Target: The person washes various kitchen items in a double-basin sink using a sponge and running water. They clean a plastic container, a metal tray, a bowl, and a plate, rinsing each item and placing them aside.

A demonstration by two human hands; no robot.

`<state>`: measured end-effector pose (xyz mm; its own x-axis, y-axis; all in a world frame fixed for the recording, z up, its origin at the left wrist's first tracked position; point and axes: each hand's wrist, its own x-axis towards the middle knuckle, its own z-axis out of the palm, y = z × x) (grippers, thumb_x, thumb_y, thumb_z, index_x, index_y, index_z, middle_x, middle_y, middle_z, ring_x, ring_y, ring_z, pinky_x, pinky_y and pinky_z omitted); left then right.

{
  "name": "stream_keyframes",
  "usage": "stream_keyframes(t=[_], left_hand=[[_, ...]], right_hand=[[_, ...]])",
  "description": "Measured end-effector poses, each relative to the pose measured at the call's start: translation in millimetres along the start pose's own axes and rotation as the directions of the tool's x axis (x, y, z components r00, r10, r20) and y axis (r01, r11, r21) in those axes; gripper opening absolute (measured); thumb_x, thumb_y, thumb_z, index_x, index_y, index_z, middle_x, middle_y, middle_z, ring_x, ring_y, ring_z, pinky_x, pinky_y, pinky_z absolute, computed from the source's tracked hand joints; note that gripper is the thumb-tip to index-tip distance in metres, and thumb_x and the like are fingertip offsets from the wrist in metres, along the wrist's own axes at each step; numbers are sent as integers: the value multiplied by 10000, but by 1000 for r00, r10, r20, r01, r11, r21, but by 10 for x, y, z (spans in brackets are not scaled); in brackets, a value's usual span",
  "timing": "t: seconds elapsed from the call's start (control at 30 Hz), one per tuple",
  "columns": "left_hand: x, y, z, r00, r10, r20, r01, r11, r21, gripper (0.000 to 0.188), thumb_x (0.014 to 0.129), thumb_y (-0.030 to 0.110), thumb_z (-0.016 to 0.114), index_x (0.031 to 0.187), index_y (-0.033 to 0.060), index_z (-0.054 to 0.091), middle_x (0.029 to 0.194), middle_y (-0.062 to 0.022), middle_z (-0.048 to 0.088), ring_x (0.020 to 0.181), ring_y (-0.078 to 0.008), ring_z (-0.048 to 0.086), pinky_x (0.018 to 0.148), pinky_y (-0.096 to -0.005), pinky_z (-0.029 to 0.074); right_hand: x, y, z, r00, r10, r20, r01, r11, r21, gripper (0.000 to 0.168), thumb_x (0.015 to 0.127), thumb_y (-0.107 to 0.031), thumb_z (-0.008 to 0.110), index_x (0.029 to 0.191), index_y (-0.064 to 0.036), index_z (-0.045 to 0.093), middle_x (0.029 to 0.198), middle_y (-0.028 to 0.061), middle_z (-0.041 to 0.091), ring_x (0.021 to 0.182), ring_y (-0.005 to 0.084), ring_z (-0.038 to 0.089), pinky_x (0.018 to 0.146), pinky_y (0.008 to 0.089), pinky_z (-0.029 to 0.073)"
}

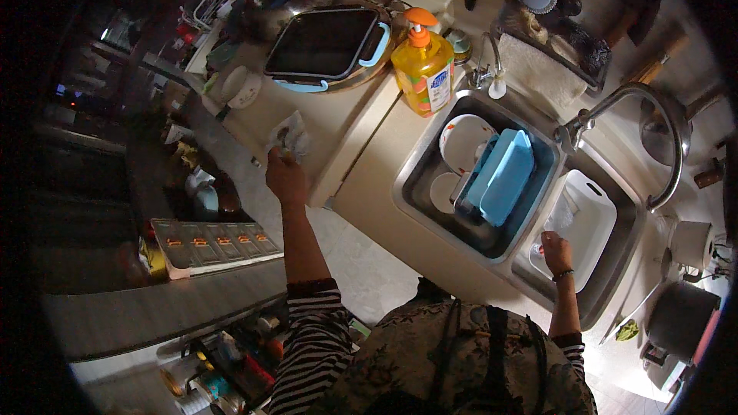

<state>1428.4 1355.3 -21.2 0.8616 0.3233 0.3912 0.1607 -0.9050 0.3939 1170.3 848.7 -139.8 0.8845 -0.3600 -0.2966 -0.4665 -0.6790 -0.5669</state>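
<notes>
My left hand (285,180) pinches a crumpled piece of clear plastic film (292,132) above the counter, left of the sink. My right hand (557,255) is over the near side of a white plastic basin (594,225) in the right sink bowl; its fingers are by a small red item, and whether it grips anything is hidden. More clear plastic (562,213) lies in the basin. The left bowl of the steel sink (403,184) holds a white dish (464,141), a small bowl (444,192) and blue plastic lids or containers (504,176).
An orange-topped pump bottle of yellow soap (425,72) stands by the sink's far left corner. Behind are a dark rectangular tray with blue handles (323,40) and a white bowl (241,87). The curved faucet (663,104) arches at the right. A dark pot (683,320) stands far right.
</notes>
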Motion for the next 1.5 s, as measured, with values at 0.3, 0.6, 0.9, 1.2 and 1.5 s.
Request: stream_keyframes(t=[0.3, 0.6, 0.9, 1.2, 1.5], left_hand=[[-118, 206, 52, 898, 424, -115, -338, 834, 436, 204, 767, 168, 506, 923, 42, 544, 916, -160, 543, 851, -321, 504, 730, -422, 411], [-1948, 1718, 1097, 595, 703, 391, -394, 678, -620, 351, 770, 199, 578, 1036, -10, 485, 937, -185, 543, 891, -314, 523, 762, -370, 431], [-2258, 2329, 1392, 660, 526, 536, -413, 850, -326, 460, 670, 13, 572, 1099, 17, 408, 1004, -217, 477, 910, -397, 480, 789, -419, 406], [-1888, 2078, 470, 739, 619, 267, -409, 727, -552, 440, 689, -56, 453, 1120, 20, 503, 1055, -144, 496, 984, -300, 469, 865, -378, 376], [-2487, 2348, 181, 785, 508, 354, -103, 671, -734, 410, 736, -47, 410, 1136, 2, 483, 1092, -125, 487, 1026, -265, 455, 905, -356, 337]], right_hand=[[-30, 460, 156, 992, -56, -109, 38, 985, -165, 228, 830, -254, 432, 890, -77, 563, 817, 161, 590, 749, 358, 555, 645, 427, 442], [-3, 727, 266, 963, 181, -198, -198, 978, -71, 279, 756, -246, 549, 960, -55, 550, 991, 130, 558, 917, 306, 530, 782, 392, 431], [438, 831, 361, 994, 107, -28, -111, 963, -244, 942, 618, -276, 701, 1336, -90, 121, 1366, 227, 112, 1250, 386, 164, 1001, 436, 233], [758, 1188, 444, 986, 164, -38, -167, 922, -349, 579, 696, -229, 625, 1211, -138, 375, 1258, 163, 314, 1140, 362, 348, 893, 446, 371], [436, 1245, 401, 964, -123, 237, 213, 890, -402, 306, 762, -169, 539, 1064, -130, 515, 1276, 136, 339, 1131, 374, 359, 892, 453, 382]])
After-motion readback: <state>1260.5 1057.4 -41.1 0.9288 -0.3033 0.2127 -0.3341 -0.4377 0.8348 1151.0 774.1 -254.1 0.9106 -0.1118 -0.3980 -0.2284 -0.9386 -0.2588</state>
